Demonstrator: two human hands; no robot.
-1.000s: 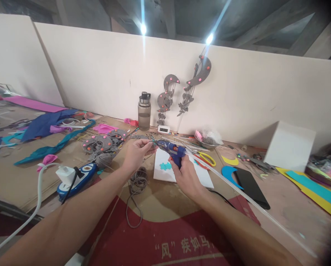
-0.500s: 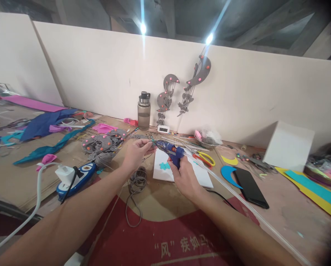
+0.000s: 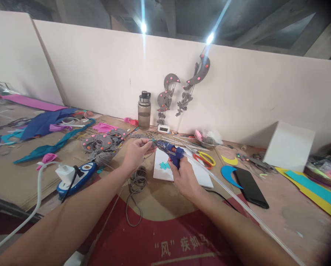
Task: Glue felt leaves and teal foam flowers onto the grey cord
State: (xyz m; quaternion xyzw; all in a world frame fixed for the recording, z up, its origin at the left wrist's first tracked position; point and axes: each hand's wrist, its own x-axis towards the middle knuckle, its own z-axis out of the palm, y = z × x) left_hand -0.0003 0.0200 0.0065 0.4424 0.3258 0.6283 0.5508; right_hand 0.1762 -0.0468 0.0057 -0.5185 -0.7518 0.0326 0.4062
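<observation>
My right hand [image 3: 183, 173] is wrapped round the handle of a blue hot glue gun [image 3: 169, 149], with a long clear glue stick [image 3: 226, 186] running out of its back toward me. The gun's nozzle points left and meets the fingertips of my left hand [image 3: 137, 153]. Those fingers pinch a small piece, dark or teal at its edge, too small to name. Below the gun, turquoise flower-shaped cutouts [image 3: 163, 166] lie on a white board [image 3: 160, 175]. A loose coil of grey cord [image 3: 138, 179] rests under my left wrist.
Orange-and-yellow scissors [image 3: 207, 159], a blue crescent [image 3: 228, 175] and a black phone [image 3: 250, 187] lie to the right. A blue power strip [image 3: 78, 181] with a white plug sits at left. Behind stand a water bottle [image 3: 144, 112] and a small clock [image 3: 163, 128]. Grey crescent garlands [image 3: 200, 72] hang on the partition.
Almost nothing differs. Both hands and the glue gun hold their positions, nozzle still at the left fingertips; the view has shifted very slightly.
</observation>
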